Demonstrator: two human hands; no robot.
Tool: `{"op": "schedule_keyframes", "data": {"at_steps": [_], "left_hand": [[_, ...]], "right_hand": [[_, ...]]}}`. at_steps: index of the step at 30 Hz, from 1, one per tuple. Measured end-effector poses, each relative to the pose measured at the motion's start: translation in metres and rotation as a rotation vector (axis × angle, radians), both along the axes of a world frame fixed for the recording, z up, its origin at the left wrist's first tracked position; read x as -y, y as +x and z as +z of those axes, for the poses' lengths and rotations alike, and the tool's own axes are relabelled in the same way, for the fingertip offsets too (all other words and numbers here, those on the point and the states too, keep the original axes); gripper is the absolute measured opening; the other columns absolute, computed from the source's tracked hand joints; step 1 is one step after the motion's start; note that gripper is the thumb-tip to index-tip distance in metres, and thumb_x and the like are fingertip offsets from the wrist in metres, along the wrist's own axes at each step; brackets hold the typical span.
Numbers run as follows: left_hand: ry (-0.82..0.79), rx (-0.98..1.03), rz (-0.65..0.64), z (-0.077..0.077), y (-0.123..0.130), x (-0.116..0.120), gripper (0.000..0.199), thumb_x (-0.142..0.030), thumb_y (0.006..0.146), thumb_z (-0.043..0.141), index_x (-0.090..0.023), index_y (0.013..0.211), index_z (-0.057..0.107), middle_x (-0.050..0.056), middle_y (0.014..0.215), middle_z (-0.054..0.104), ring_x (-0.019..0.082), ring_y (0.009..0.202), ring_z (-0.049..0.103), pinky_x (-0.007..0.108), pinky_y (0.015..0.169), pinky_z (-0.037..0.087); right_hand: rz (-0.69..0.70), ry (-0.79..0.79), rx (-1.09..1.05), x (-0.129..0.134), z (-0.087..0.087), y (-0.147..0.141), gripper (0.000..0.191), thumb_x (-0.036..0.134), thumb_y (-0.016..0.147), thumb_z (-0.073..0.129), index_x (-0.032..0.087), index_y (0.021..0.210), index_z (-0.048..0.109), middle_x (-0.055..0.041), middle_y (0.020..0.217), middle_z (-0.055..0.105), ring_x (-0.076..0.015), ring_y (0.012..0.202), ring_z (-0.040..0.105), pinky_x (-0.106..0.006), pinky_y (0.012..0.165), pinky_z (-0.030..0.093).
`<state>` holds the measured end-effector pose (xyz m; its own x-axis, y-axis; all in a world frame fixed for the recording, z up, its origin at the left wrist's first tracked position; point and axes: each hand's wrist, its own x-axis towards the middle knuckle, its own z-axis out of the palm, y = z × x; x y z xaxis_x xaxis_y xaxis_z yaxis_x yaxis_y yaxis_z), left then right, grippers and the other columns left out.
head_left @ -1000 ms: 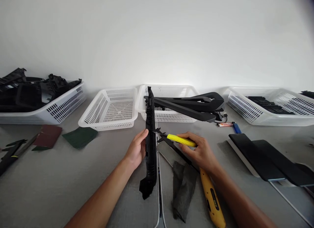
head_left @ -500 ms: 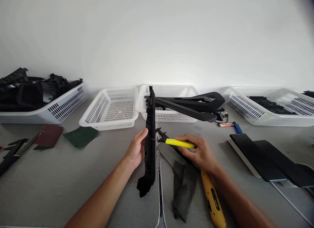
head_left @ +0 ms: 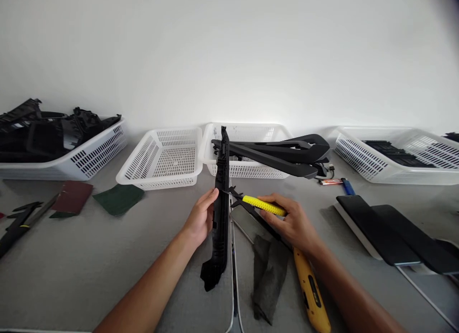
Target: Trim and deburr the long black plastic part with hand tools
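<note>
My left hand [head_left: 201,213] is closed around the side of a long black plastic trim part [head_left: 220,204], thumb at its edge. The part stands lengthwise, narrow top end pointing away from me, its ribbed side in view. In my right hand [head_left: 287,216] is a yellow-handled deburring tool [head_left: 256,203], pinched between thumb and fingers. Its thin dark tip reaches the part's right edge, close to my left thumb; whether it touches is hard to see. Below the tool lies a black caliper [head_left: 263,221], partly covered by my right hand.
Long black trim pieces [head_left: 279,156] lie across a white basket [head_left: 251,172]. More white baskets [head_left: 161,182] line the wall. On the grey table [head_left: 172,294] are a dark cloth [head_left: 268,280], a yellow-bodied tool [head_left: 311,294], sandpaper sheets [head_left: 118,199] and dark flat pads [head_left: 376,227].
The deburring tool's tip has shifted up along the part's edge, and its handle now slants more. The part has moved slightly to the right in my left hand.
</note>
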<state>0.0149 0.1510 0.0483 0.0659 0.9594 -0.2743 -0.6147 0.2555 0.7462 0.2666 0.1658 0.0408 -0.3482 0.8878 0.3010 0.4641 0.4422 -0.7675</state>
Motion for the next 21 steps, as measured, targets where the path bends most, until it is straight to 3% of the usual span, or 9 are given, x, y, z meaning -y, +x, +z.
{"op": "schedule_keyframes", "data": {"at_steps": [10,15,21], "left_hand": [[0.023,0.035,0.011,0.0000,-0.0007,-0.0004,0.038,-0.043,0.068,0.100,-0.017,0.083,0.076,0.000,0.073,0.075,0.015,0.061,0.066,0.025,0.056,0.053],[0.036,0.034,-0.012,-0.0032,-0.0007,-0.0013,0.033,-0.042,0.075,0.096,-0.016,0.079,0.077,0.000,0.071,0.074,0.014,0.060,0.064,0.024,0.055,0.049],[0.026,0.014,0.028,-0.0090,-0.0005,-0.0033,0.028,-0.034,0.074,0.096,-0.014,0.086,0.080,0.002,0.078,0.077,0.014,0.067,0.067,0.023,0.064,0.055]], "right_hand": [[0.054,0.036,0.026,0.0023,0.0028,-0.0019,0.023,0.035,0.098,0.067,0.024,0.116,0.079,-0.0029,0.095,0.079,-0.0212,0.082,0.071,-0.030,0.077,0.053],[0.015,0.032,0.007,0.0009,-0.0007,-0.0017,0.026,0.038,0.099,0.068,0.026,0.121,0.078,-0.0040,0.108,0.081,-0.0241,0.094,0.075,-0.033,0.085,0.056],[-0.054,0.047,-0.033,-0.0012,-0.0044,-0.0023,0.027,0.040,0.100,0.067,0.025,0.120,0.077,-0.0053,0.112,0.081,-0.0256,0.100,0.075,-0.034,0.086,0.057]]}}
